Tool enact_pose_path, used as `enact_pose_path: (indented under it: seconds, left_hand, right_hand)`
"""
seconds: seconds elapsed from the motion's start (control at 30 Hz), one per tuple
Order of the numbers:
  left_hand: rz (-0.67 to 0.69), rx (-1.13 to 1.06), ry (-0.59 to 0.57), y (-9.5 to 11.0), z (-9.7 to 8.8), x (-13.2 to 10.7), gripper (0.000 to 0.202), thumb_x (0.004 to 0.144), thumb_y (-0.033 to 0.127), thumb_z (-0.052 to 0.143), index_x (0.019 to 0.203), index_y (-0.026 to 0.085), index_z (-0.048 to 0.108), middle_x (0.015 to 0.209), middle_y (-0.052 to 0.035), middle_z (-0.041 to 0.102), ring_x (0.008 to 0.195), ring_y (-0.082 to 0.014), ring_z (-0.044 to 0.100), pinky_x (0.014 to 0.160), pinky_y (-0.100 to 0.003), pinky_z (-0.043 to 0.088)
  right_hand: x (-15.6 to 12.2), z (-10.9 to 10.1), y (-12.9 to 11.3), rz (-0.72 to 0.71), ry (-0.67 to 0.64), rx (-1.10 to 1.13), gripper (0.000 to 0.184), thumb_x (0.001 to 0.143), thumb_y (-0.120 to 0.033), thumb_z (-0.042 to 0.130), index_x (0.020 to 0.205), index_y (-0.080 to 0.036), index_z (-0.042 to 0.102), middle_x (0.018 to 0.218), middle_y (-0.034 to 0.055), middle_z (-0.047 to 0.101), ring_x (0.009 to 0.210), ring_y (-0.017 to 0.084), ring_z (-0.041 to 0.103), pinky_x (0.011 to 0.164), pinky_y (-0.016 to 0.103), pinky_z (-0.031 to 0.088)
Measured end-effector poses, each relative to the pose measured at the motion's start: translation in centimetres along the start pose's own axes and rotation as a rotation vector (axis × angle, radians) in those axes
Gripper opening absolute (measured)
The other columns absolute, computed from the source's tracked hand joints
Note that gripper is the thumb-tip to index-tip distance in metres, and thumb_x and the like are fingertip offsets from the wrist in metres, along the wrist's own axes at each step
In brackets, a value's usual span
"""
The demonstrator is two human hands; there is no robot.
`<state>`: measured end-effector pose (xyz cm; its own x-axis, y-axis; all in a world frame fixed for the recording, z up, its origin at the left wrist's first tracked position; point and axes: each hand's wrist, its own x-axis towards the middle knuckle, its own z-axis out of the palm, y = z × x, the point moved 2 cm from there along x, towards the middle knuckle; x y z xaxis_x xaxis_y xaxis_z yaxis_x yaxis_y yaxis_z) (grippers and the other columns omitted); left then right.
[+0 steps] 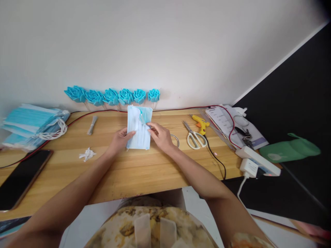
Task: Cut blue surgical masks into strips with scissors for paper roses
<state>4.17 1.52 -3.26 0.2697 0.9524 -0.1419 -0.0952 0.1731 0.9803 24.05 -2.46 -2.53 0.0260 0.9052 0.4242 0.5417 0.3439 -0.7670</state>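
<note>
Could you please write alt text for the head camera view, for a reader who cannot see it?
A left hand and a right hand hold a light-blue face mask over a wooden table. Six blue flowers line the wall behind; a pile of masks lies at left, scissors and a yellow glue gun at right.

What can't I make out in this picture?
In the head view:
Left fingers: some tips hidden behind the mask.
Ring-shaped object: partly covered by the right hand.
Phone: cut off by the picture's left edge.
Printed sheet: its words are too small and blurred to read.
</note>
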Motion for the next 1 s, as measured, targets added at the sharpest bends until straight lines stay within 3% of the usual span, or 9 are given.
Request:
enact_pose_path:
  seconds: [0.3,0.47,0.67,0.8,1.0]
  left_hand:
    - [-0.011,-0.005,0.007,0.19,0.25,-0.14,0.062,0.053,0.057,0.093,0.094,0.014,0.074,0.082,-0.0070,0.078,0.073,-0.0219,0.070,0.067,-0.032,0.056]
    - [-0.028,0.020,-0.002,0.47,0.43,-0.40,0.058,0.055,0.058,0.091,0.090,0.015,0.074,0.076,-0.0053,0.076,0.070,-0.0226,0.069,0.061,-0.031,0.054]
    - [-0.047,-0.019,-0.005,0.21,0.30,-0.35,0.056,0.055,0.055,0.093,0.090,0.016,0.075,0.081,-0.0054,0.078,0.064,-0.0185,0.066,0.058,-0.028,0.052]
    - [-0.041,-0.021,0.006,0.06,0.24,-0.25,0.061,0.052,0.057,0.093,0.092,0.015,0.075,0.084,-0.0069,0.078,0.069,-0.0212,0.069,0.064,-0.031,0.055]
    - [-0.038,-0.002,0.017,0.05,0.16,-0.28,0.064,0.052,0.059,0.093,0.094,0.015,0.075,0.084,-0.0072,0.078,0.073,-0.0222,0.070,0.067,-0.032,0.056]
  right_hand:
    - [0.11,-0.03,-0.29,0.013,0.025,0.000,0.015,0.092,-0.030,0.059,0.101,-0.025,0.069,0.098,0.0023,0.078,0.082,0.018,0.074,0.077,0.031,0.057]
    - [0.07,-0.03,-0.28,0.038,0.029,-0.004,0.026,0.092,-0.027,0.059,0.116,-0.028,0.069,0.106,0.0009,0.078,0.086,0.018,0.074,0.082,0.033,0.058]
    - [0.00,-0.22,-0.38,-0.057,0.002,-0.069,0.043,0.095,-0.023,0.052,0.135,-0.036,0.064,0.126,-0.0008,0.074,0.102,0.019,0.074,0.095,0.035,0.058]
    - [0.00,-0.24,-0.49,-0.116,-0.005,-0.080,0.041,0.098,-0.023,0.048,0.132,-0.034,0.067,0.131,-0.0019,0.072,0.119,0.019,0.069,0.103,0.036,0.056]
    - [-0.01,-0.10,-0.34,-0.106,0.012,-0.038,0.036,0.097,-0.023,0.049,0.123,-0.031,0.073,0.126,0.0014,0.074,0.116,0.019,0.070,0.105,0.036,0.055]
